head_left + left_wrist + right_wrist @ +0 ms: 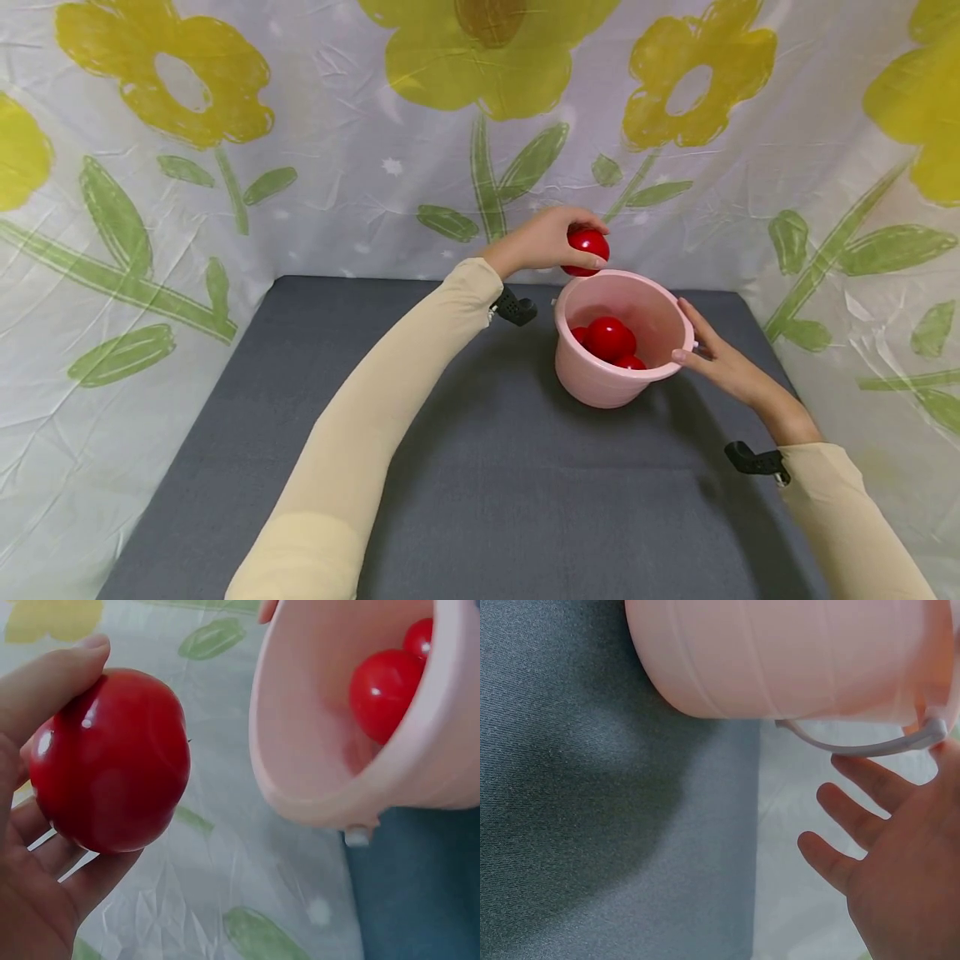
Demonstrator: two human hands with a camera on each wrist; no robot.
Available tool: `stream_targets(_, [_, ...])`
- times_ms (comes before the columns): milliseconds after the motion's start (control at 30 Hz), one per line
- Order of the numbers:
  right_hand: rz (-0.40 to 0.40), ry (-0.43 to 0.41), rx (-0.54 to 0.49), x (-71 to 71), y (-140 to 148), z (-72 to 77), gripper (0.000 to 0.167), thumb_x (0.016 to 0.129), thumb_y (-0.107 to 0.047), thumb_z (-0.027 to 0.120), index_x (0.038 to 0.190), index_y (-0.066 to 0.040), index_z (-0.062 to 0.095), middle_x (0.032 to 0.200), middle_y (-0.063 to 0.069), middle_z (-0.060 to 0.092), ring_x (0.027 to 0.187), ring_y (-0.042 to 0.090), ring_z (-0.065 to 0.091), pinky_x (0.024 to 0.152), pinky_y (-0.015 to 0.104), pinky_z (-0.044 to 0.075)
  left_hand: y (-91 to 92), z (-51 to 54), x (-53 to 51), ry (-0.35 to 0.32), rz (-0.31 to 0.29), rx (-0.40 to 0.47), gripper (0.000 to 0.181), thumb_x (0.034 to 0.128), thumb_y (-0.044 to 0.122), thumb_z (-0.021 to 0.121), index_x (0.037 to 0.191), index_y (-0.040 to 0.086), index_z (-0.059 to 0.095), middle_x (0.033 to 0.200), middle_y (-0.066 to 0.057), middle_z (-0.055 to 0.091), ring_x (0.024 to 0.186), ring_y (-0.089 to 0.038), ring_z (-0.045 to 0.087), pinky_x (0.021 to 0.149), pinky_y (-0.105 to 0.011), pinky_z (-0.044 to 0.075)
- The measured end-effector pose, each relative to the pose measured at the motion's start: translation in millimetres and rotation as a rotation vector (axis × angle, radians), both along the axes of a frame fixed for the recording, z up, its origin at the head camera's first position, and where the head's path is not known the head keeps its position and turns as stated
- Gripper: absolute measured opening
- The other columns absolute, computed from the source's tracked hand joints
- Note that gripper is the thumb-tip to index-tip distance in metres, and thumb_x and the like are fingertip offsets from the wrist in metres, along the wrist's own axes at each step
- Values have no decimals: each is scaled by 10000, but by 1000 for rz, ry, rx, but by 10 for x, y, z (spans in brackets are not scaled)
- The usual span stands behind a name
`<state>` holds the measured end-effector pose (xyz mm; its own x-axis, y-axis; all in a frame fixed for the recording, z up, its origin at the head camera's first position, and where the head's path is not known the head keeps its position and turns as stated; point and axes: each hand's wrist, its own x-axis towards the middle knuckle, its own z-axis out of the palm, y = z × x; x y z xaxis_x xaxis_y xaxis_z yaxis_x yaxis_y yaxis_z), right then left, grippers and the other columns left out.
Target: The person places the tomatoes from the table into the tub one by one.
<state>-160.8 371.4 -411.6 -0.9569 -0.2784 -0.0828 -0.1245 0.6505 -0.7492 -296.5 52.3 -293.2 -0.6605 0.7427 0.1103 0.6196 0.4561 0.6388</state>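
In the head view my left hand (551,237) holds a shiny red apple (587,250) just above the far left rim of a pink bucket (592,385). The left wrist view shows the thumb and fingers curled round this lobed apple (112,761), apart from the bucket (300,802). Several more red apples (606,337) lie inside the bucket. At the bucket's right side, my right hand (723,362) touches the rim with thumb and a finger spread. Its other fingers extend straight near the pale handle (877,746) in the right wrist view.
The bucket stands towards the back right of a dark grey table (480,508). Behind and beside the table hangs a pale sheet (337,183) printed with yellow flowers. Each wrist carries a black strap-on device, such as the left one (516,308).
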Motion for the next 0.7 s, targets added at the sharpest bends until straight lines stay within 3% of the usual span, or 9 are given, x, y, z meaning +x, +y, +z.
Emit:
stream_targets(333, [-8, -24, 4, 11, -5, 18, 915, 977, -246, 583, 1568, -396, -100, 1688, 96, -31, 1467, 483, 144, 1068, 773, 253, 350, -40, -66, -9, -17, -8, 529, 873, 345, 731, 1345, 143, 604, 1318, -26, 639, 1164, -147, 587, 917, -204, 534])
stream_targets(500, [-20, -43, 15, 9, 11, 26, 925, 969, -287, 585, 1562, -407, -114, 1688, 102, -20, 1468, 481, 134, 1063, 776, 265, 482, -77, -17, -5, -19, -30, 539, 884, 350, 719, 1362, 138, 587, 1331, -26, 630, 1176, -148, 583, 925, -185, 529])
stream_targets(700, [-19, -59, 16, 3, 16, 28, 930, 973, -291, 578, 1578, -334, -128, 1686, 116, -26, 1459, 496, 141, 1051, 777, 280, 648, -136, 55, -39, -30, -52, 572, 876, 356, 730, 1384, 151, 564, 1359, -11, 609, 1199, -133, 571, 941, -180, 530])
